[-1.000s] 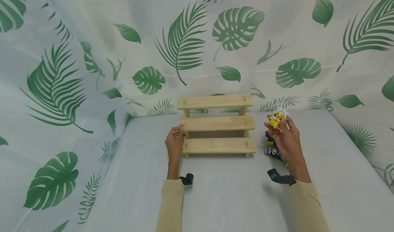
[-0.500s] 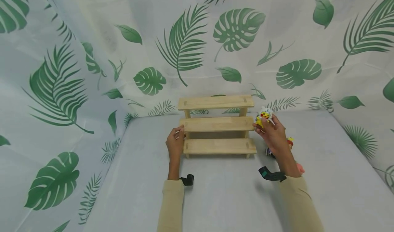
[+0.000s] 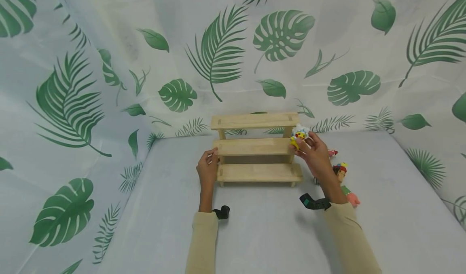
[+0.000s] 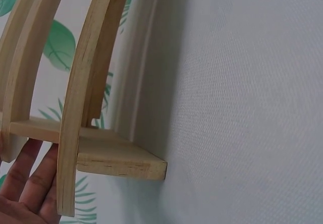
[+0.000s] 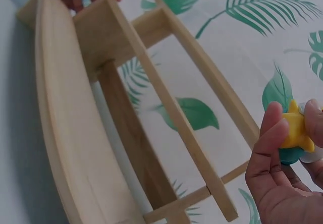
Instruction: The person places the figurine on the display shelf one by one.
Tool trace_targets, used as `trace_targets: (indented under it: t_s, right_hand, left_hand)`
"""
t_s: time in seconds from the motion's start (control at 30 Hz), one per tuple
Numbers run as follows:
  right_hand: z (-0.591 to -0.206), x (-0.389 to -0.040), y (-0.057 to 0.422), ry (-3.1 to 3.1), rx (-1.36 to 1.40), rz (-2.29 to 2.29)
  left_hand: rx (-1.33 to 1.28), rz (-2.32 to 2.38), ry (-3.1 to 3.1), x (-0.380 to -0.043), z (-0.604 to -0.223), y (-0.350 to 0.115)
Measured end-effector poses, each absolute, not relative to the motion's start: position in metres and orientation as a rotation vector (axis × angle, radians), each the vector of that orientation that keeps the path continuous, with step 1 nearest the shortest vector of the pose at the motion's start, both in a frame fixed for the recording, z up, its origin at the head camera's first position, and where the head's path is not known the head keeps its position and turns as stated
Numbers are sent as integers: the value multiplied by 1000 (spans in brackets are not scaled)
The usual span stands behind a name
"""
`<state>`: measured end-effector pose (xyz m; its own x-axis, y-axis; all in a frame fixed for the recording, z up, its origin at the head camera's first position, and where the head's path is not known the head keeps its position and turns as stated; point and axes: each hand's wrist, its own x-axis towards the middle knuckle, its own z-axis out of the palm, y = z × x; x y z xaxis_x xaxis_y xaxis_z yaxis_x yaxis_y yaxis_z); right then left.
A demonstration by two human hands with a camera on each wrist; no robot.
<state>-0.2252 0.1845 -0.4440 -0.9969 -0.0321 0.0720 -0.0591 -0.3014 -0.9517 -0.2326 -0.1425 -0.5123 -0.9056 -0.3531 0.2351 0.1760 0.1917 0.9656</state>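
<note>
A three-tier wooden step shelf (image 3: 255, 146) stands on the table before the leaf-print backdrop. At the left end of its middle board, my left hand (image 3: 208, 168) holds on; the left wrist view shows its fingers (image 4: 35, 186) against the wooden side piece. My right hand (image 3: 316, 154) pinches a small yellow Pikachu figurine (image 3: 300, 135) with a white headpiece, between thumb and fingers. The figurine is upright and overlaps the right end of the middle board in the head view. From the right wrist view, the yellow figurine (image 5: 298, 130) also shows teal and white parts.
Right of the shelf, partly behind my right forearm, lie several more toy figures: a red one (image 3: 333, 153), a red and yellow one (image 3: 340, 171) and a pink and green one (image 3: 352, 199). The leaf-print cloth (image 3: 276, 72) rises close behind the shelf.
My right hand has carried the Pikachu figurine leftward, from above the toy figures to the right end of the middle board. More of those figures now show. My left hand stays at the shelf.
</note>
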Motion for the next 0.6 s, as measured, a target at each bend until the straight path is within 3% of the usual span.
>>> trace_targets:
  t_s: [0.6]
  right_hand:
    - [-423,-254,143,-2069,293,2301]
  left_hand:
    - [173,-1784,-2052,-231,-509,-141]
